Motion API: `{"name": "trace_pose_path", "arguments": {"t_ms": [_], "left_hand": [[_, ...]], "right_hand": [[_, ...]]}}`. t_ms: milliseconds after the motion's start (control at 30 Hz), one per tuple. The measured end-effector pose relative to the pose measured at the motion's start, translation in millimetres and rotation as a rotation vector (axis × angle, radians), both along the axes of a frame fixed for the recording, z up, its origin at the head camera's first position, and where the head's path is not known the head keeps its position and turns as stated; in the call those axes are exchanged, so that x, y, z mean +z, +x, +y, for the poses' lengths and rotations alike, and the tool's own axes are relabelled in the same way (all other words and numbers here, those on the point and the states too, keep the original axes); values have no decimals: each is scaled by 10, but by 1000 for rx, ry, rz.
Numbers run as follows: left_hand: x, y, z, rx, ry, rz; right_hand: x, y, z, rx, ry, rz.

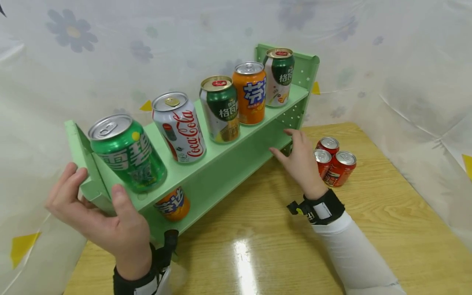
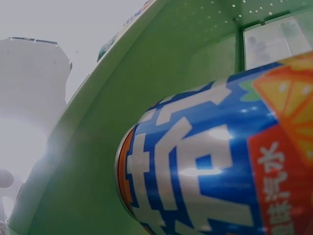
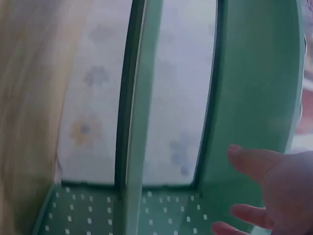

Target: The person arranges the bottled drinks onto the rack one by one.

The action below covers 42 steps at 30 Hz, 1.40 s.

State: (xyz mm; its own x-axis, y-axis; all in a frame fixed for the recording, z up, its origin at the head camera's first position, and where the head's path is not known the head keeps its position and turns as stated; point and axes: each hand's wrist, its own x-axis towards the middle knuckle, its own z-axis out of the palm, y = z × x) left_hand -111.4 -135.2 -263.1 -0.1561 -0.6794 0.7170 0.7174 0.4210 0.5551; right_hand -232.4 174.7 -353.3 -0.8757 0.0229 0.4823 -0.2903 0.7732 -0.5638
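A green two-tier shelf rack stands on the table, running diagonally. My left hand grips its left end, fingers outside the side panel and thumb by the front edge. Beside that hand, a green Sprite can stands on the top tier. Below it an orange Fanta can sits on the lower tier. My right hand is before the right part of the lower tier, thumb and fingers spread, holding nothing. In the right wrist view the spread fingers show against the green boards.
Along the top tier stand a white Coca-Cola can, a green-and-white can, an orange Fanta can and another green-and-white can. Three red cans stand grouped on the wooden table, right of the rack.
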Motion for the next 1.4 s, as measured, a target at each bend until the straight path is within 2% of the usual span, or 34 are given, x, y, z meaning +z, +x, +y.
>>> {"name": "trace_pose_path", "arguments": {"t_ms": [233, 467, 767, 1167, 1400], "left_hand": [[-7, 1, -12, 5, 7, 2], [-10, 5, -9, 11, 11, 2], [-13, 8, -6, 22, 5, -6], [-4, 5, 6, 13, 8, 3], [4, 3, 10, 11, 6, 5]], "right_hand": [[-33, -130, 324, -122, 113, -15], [-130, -211, 435, -137, 174, -127], [-271, -294, 496, -161, 245, -188], [-387, -359, 544, -200, 331, -204], [-501, -413, 547, -251, 400, -169]]}}
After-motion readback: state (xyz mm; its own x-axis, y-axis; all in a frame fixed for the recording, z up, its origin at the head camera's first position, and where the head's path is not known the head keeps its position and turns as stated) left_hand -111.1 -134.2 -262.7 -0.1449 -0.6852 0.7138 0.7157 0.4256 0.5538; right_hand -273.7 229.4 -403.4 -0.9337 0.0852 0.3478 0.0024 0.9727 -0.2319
